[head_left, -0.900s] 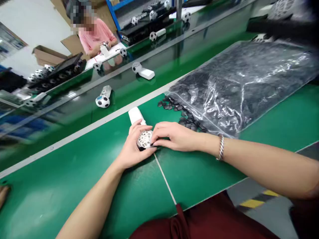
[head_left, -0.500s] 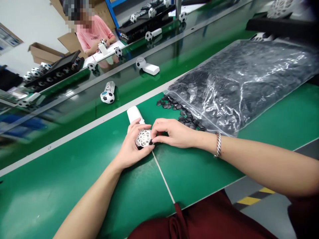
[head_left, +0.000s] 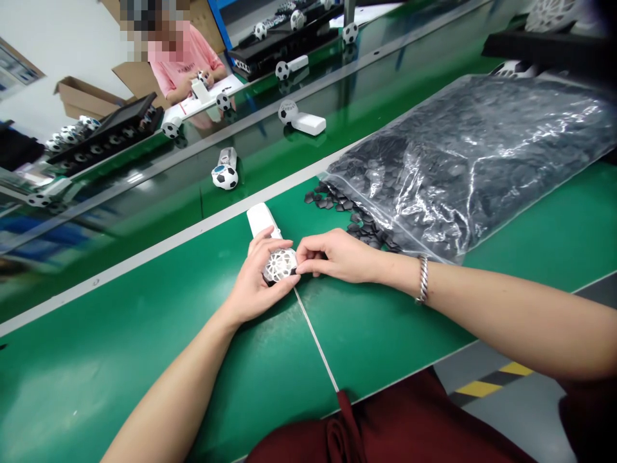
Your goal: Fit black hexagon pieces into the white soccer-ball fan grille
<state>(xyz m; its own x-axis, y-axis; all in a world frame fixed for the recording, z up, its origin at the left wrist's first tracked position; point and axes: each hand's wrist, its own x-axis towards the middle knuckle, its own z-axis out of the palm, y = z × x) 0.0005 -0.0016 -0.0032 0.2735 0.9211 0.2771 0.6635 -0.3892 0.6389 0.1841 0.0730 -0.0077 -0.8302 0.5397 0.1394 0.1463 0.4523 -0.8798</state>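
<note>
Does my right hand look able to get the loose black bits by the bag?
Probably yes: the black bits lie close beside the right hand and nothing seems in between, though its fingertips are at the white ball.

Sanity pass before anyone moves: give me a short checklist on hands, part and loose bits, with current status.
1. Left hand around the lattice head: ok, thumb and fingers are on its sides.
2. Right hand at the work: ok, fingertips at the head's right edge.
3. Small piece between the right fingertips: cannot tell, the fingers hide it.
4. White handle unobstructed: not ok, left fingers cover its near end.
5. All black pieces inside the plastic bag: not ok, some lie loose on the green table.
6. Right wrist bare: not ok, a bracelet is on it.
</note>
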